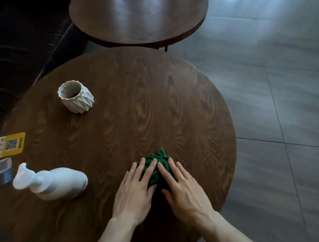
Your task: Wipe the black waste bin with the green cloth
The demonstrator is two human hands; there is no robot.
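Round wooden table (113, 106); green cloth (156, 167) under straight fingers (150, 169) of left hand (132, 196), right hand (183, 191)

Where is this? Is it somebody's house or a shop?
Probably a cafe or small restaurant: two round wooden tables beside a dark sofa, and a yellow QR code sticker on the near table, like those for ordering.

Green cloth (158, 167), soft, matt, crumpled under the fingertips (155, 161); round table (152, 101), dark grained wood, low sheen; vase (75, 96) beyond the fingers, ribbed matt white ceramic; pump bottle (51, 184), smooth white plastic
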